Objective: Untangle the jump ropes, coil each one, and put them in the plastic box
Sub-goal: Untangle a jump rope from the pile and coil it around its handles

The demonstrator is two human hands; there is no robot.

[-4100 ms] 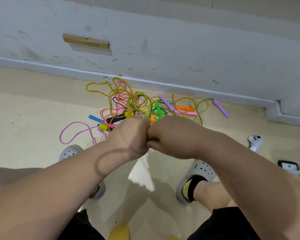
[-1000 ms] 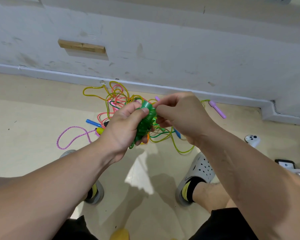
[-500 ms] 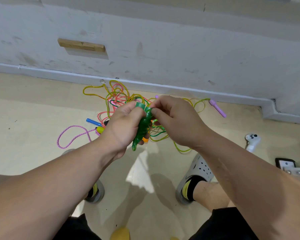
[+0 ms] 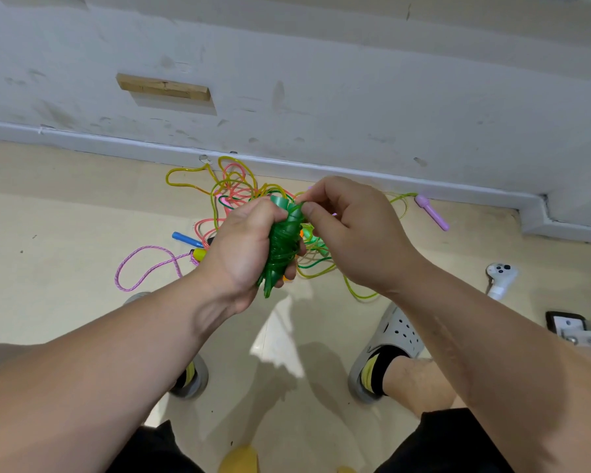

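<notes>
Beige floor by wall, left hand (image 4: 243,247) gripping coiled green rope (image 4: 282,249), right hand (image 4: 352,230) pinching its end

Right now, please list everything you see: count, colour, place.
green rope: one, green, coiled in left hand
rope pile: count unclear, yellow, pink, green, floor by wall
pink rope: one, pink, left of pile
blue handle: one, blue, beside pink rope
purple handle: one, purple, right, by wall
controller: one, white, far right
wood block: one, tan, wall
shoes: two, grey, bottom middle
left hand: one, grips green rope
right hand: one, pinches its top
</notes>
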